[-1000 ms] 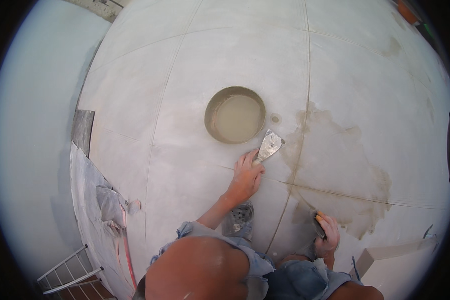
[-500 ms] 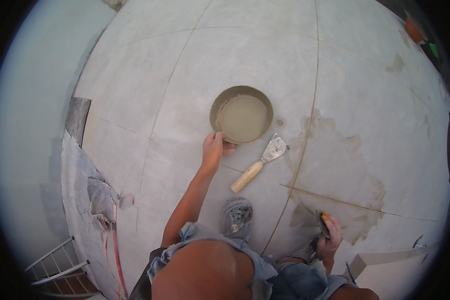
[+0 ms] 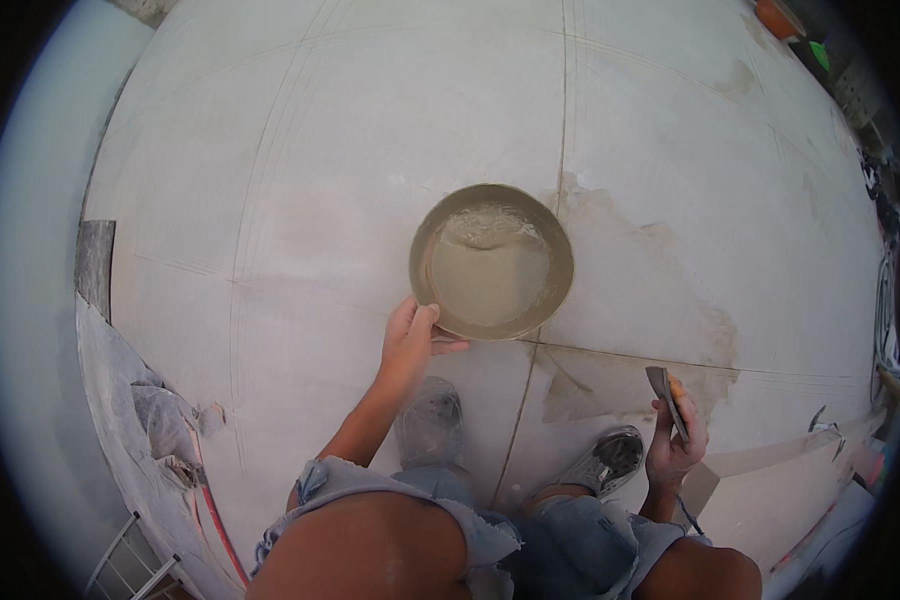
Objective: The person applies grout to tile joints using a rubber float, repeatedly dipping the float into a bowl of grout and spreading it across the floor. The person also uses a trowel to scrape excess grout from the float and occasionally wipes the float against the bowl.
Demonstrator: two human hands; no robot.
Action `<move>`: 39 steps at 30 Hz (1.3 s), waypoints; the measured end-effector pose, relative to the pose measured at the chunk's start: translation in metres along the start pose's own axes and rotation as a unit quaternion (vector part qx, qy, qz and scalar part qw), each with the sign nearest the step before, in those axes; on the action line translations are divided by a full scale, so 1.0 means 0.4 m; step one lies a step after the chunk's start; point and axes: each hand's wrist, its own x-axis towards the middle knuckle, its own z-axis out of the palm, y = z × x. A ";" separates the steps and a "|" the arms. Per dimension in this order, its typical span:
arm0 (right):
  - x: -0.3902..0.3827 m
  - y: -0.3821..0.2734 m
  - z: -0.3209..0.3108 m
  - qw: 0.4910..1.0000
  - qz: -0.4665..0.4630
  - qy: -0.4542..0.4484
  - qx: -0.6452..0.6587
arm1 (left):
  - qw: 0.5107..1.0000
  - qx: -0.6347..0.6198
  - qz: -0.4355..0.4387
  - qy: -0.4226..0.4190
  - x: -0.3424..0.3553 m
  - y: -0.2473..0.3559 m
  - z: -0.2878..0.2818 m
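My left hand grips the near-left rim of a round basin holding murky beige liquid with a rippled surface, apparently raised off the floor. The putty knife from the earlier frames is not visible, probably hidden under the basin. My right hand is closed on a flat grey float with an orange part, at lower right over a damp, smeared patch of tile with dark grout lines. My shoes stand on the pale tiled floor behind and between the hands.
A wall runs along the left, with a dark board, crumpled sheeting and a metal ladder. A pale box or slab lies lower right. An orange container and coiled hose line the right edge.
My left hand went from the putty knife to the basin, which now looks larger, with rippled liquid. My right hand has risen with the float, and the view has shifted.
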 end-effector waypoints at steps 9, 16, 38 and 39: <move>0.137 -0.171 -0.041 0.984 0.111 -0.104 -0.096 | 0.978 0.034 -0.045 -0.202 -0.100 -0.156 0.153; 0.135 -0.103 0.078 0.946 0.034 -0.255 -0.199 | 0.969 0.073 -0.048 -0.232 -0.108 -0.252 0.161; 0.072 -0.014 0.167 0.909 0.105 -0.249 -0.316 | 0.971 0.064 -0.007 -0.229 -0.131 -0.285 0.153; 0.056 -0.017 0.175 0.910 0.103 -0.256 -0.310 | 0.970 0.059 -0.001 -0.235 -0.126 -0.294 0.150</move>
